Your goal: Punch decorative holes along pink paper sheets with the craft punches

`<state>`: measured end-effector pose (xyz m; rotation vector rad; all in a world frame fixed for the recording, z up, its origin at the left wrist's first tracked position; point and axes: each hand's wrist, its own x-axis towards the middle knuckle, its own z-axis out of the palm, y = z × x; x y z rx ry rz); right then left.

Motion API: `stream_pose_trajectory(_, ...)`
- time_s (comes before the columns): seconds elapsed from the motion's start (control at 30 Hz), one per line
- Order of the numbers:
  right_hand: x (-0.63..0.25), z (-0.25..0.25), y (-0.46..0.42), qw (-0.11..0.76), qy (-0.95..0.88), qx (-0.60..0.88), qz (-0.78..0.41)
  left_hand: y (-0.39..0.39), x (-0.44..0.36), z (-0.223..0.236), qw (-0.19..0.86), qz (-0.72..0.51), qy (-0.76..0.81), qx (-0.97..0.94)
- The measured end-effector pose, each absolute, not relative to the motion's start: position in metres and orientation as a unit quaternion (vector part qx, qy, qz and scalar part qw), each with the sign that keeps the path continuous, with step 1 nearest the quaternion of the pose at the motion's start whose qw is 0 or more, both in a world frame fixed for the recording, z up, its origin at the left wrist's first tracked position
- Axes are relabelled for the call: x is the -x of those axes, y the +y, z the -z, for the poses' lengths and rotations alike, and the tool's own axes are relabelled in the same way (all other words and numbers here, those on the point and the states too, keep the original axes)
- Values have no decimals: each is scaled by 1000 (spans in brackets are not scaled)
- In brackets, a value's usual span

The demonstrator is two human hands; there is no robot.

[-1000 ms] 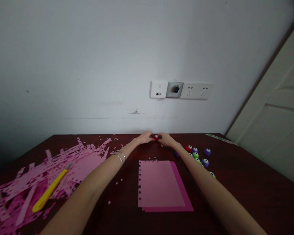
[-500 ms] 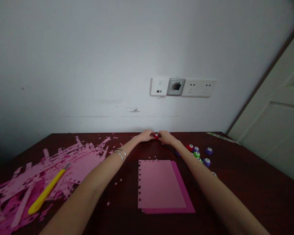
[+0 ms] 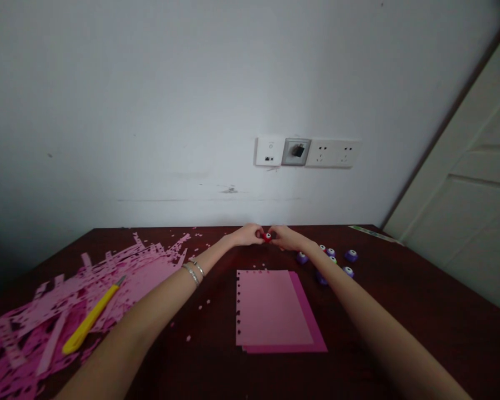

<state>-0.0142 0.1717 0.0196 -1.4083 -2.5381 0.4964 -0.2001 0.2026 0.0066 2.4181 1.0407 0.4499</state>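
At the far side of the table, close to the wall, I hold a small red paper punch [image 3: 267, 237] with a white top. My left hand [image 3: 249, 234] pinches it from the left, and my right hand [image 3: 286, 238] closes on its right side. Between my forearms lies a light pink sheet [image 3: 273, 308] with small shapes punched along its left and top edges. A darker pink sheet [image 3: 310, 322] shows from under it. Several more punches, including a purple one [image 3: 351, 255], stand around and partly behind my right forearm.
Punched pink paper scraps [image 3: 150, 278] are heaped on the left. A yellow-handled craft knife [image 3: 91, 319] lies on them, its blade pointing away from me. Tiny punched bits are scattered nearby. A thin strip [image 3: 375, 234] lies at the back right. Sockets [image 3: 333, 153] sit on the wall behind.
My view has shifted slightly. Both hands remain on the red punch, which is a little lower in the picture. My right forearm uncovers a purple punch near its wrist.
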Motion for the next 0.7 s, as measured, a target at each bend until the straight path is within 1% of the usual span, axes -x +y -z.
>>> stream_pose_trajectory(0.2, 18, -23, 138, 68, -872, 448, -183, 164, 212, -9, 243, -168, 354, -888)
stream_pose_trajectory(0.37, 21, -17, 120, 63, -894, 429, -110, 144, 217, -2, 256, -162, 354, -885)
stream_pose_trajectory(0.5, 23, -20, 107, 53, -894, 432, -110, 137, 217, 2, 234, -168, 347, -893)
stream_pose_trajectory(0.7, 21, -20, 98, 60, -891, 434, -120, 133, 216, 3, 210, -160, 329, -907)
